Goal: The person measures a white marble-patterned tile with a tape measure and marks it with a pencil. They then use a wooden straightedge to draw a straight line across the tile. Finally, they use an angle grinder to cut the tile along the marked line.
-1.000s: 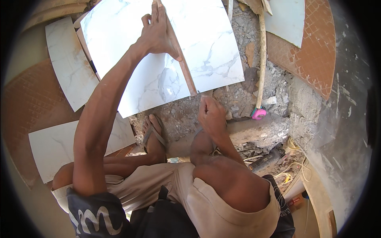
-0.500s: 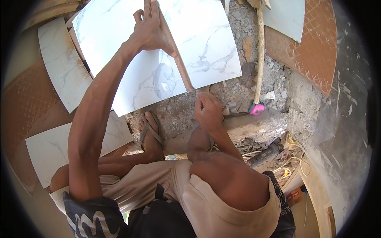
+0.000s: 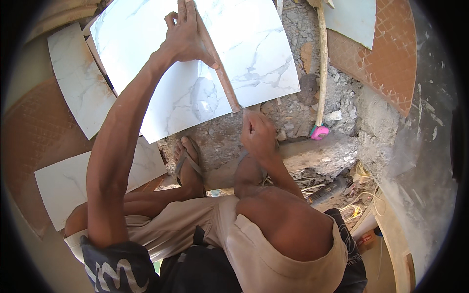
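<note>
A large white marble-patterned tile (image 3: pixel 264 63) lies in front of me, with a narrow brown strip (image 3: pixel 222 78) across it. My left hand (image 3: pixel 188 41) presses on the strip, fingers stretched toward its far end and thumb spread along its nearer part. Fingers curled tight, my right hand (image 3: pixel 259 131) is at the tile's near edge, close to the strip's near end. A small pointed tip seems to stick out of its pinch, but what it belongs to is hidden.
Right of the tile, a wooden handle (image 3: pixel 321 63) ends by a pink tape measure (image 3: pixel 319 132) on rubble. Cut tile pieces (image 3: pixel 80 83) lie left, and brown-backed tiles (image 3: pixel 386 63) far right. A dark cylindrical tool (image 3: pixel 330 189) and pale cords (image 3: pixel 352 211) lie beyond my right knee.
The whole view has shifted slightly. Both hands stay in nearly the same places on and beside the tile, and the strip has not visibly moved on it.
</note>
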Action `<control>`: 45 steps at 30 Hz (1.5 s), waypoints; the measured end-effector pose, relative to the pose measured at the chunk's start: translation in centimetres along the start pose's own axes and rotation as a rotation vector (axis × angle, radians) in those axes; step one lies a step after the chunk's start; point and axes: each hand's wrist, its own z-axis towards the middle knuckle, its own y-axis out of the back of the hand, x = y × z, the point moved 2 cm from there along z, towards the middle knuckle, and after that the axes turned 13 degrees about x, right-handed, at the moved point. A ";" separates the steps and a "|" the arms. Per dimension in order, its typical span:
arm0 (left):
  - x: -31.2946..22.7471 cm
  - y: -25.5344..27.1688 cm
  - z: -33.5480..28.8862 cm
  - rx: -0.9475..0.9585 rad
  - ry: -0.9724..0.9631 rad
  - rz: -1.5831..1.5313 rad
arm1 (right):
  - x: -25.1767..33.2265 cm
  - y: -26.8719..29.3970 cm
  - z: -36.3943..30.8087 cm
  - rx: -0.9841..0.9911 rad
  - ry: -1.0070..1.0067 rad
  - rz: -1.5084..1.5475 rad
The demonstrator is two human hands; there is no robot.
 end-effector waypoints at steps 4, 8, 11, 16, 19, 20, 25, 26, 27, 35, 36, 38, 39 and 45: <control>-0.3 0.0 0.5 -0.023 -0.033 0.046 | 0.0 0.3 0.9 -0.032 0.035 0.009; 0.4 -0.4 0.3 -0.014 -0.013 0.049 | -0.4 -0.1 0.1 -0.032 0.055 0.022; 1.1 -2.4 1.4 -0.227 -0.098 0.062 | 0.4 0.0 1.0 -0.066 0.062 -0.002; 0.9 -2.6 1.5 -0.258 -0.085 0.076 | -0.2 0.0 0.6 0.013 -0.002 -0.005; 0.9 -2.5 1.4 -0.267 -0.108 0.071 | -0.1 0.0 -0.4 -0.009 -0.020 0.015; 1.5 -2.9 1.7 -0.320 -0.151 0.084 | -0.1 -0.3 0.0 -0.033 -0.004 0.022; 1.6 -2.8 1.8 -0.329 -0.194 0.049 | 0.3 -0.3 1.9 -0.028 0.023 0.011; 1.5 -2.8 1.6 -0.293 -0.162 0.033 | 0.1 -0.4 1.3 -0.015 0.004 0.015; 1.4 -2.8 1.6 -0.255 -0.133 0.015 | 0.2 -0.2 0.4 -0.002 -0.018 0.017; 1.3 -2.9 1.9 -0.341 -0.215 0.040 | 0.5 0.0 2.1 0.001 0.008 -0.009; 1.5 -2.9 1.8 -0.337 -0.179 0.052 | 0.4 -0.2 1.5 0.008 -0.004 -0.027; 1.7 -2.9 1.8 -0.312 -0.144 0.060 | 0.2 -0.3 0.8 0.005 -0.014 -0.030; 1.4 -2.9 1.7 -0.295 -0.133 0.065 | 0.3 -0.3 0.4 -0.006 -0.020 -0.015; 1.4 -3.0 1.9 -0.319 -0.196 0.112 | 0.3 -0.3 1.7 0.001 -0.009 -0.002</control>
